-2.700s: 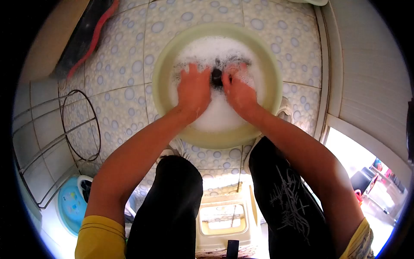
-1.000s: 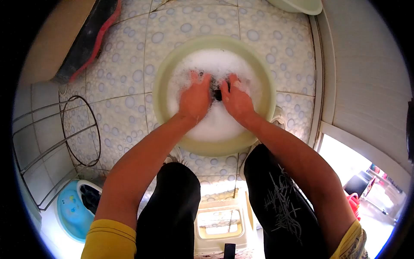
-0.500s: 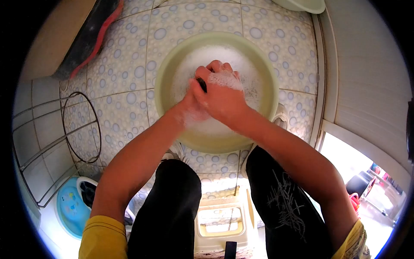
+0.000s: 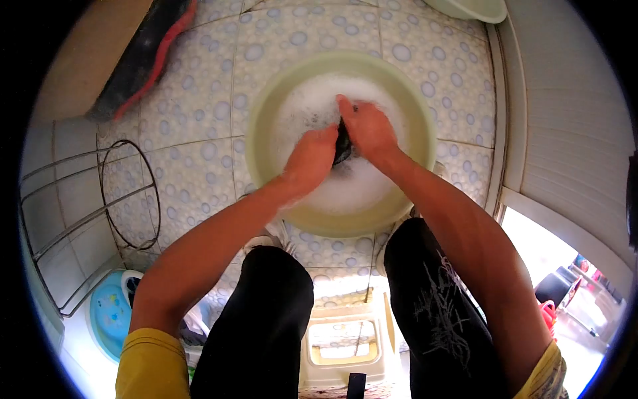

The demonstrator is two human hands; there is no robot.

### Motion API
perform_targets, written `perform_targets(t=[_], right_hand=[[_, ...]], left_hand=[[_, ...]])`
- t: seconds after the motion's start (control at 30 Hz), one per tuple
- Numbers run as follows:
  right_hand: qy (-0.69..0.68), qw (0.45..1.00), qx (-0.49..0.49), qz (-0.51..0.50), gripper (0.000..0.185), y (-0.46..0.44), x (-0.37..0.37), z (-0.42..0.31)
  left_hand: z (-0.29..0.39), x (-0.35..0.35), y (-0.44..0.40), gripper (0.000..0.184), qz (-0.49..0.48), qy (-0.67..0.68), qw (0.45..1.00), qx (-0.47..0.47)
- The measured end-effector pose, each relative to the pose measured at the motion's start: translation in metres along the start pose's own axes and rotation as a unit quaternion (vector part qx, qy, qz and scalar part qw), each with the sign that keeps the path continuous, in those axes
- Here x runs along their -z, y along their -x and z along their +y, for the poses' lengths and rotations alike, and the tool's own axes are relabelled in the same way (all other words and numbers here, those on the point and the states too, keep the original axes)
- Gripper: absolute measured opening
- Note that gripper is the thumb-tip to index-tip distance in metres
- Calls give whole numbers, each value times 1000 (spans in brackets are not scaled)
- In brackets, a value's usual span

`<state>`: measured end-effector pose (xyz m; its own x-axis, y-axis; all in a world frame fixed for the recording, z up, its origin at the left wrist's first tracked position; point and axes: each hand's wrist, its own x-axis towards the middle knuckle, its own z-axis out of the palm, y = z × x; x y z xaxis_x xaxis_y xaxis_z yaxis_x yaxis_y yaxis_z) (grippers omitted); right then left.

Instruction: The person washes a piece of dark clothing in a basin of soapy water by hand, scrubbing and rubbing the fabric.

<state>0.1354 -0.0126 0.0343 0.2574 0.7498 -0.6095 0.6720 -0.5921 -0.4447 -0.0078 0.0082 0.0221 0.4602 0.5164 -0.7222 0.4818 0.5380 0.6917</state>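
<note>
A round pale green basin (image 4: pixel 266 169) of sudsy water (image 4: pixel 312 93) stands on the floor before me. Both hands are over the suds, holding a wet black cloth (image 4: pixel 342 143) between them. My left hand (image 4: pixel 311 158) is closed on its left side, with the fingertips hidden. On its upper right side, my right hand (image 4: pixel 370 132) is closed too, thumb pointing up and away. The cloth's lower end hangs down to the foam. What kind of cloth it is cannot be made out.
A wire rack (image 4: pixel 129 193) stands at the left, with a blue basin (image 4: pixel 113 312) below it. A cream plastic stool (image 4: pixel 345 332) sits between my knees. A cardboard box (image 4: pixel 93 56) is at upper left, another pale basin (image 4: pixel 472 8) at upper right, a panel (image 4: pixel 565 120) at right.
My hands were clasped together with foam on the right one. Now they have moved apart, and more of the black cloth shows between them.
</note>
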Motion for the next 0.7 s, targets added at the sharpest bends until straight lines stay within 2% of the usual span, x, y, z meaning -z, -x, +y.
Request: perform_targets(t=[0.03,0.07,0.13,0.17,0.2,0.23,0.27,0.33,0.4,0.47,0.57,0.6,0.63,0.67,0.7], right_hand=[[28,996,55,59,41,4,-6,16],[56,985,111,119,41,7,-12,30],[86,979,130,129,40,10,-18,43],[116,972,149,139,40,10,-20,49],[120,972,149,140,40,12,-19,45],[80,983,85,139,40,14,-20,36],[36,990,20,137,40,17,-22,29],[28,987,43,155,41,21,-38,32],[18,983,70,170,42,19,-58,42],[147,935,182,265,47,14,-75,63],[92,940,205,257,46,14,-74,74],[92,940,205,257,46,14,-68,74],[26,971,138,192,46,15,-56,68],[-42,989,69,125,47,17,-45,63],[-42,989,68,125,47,25,-32,52]], left_hand=[[0,0,-1,23,56,-189,971,-138],[1,-1,-2,23,54,-188,971,-138],[17,1,4,22,114,-294,936,-155],[14,1,2,22,116,-291,937,-156],[8,-1,-2,23,164,-293,921,-199],[1,-2,-6,24,210,-294,901,-241],[-7,-2,-11,24,209,-293,901,-242],[-16,4,-20,28,199,-430,848,-237],[-17,6,-25,29,200,-416,858,-224],[-15,4,-29,32,198,-382,880,-204],[-15,2,-32,35,194,-343,901,-184],[-17,3,-32,34,207,-266,923,-184],[-18,5,-33,34,218,-187,940,-183],[-19,7,-34,34,217,-187,940,-183],[-19,10,-36,35,201,-150,952,-174]])
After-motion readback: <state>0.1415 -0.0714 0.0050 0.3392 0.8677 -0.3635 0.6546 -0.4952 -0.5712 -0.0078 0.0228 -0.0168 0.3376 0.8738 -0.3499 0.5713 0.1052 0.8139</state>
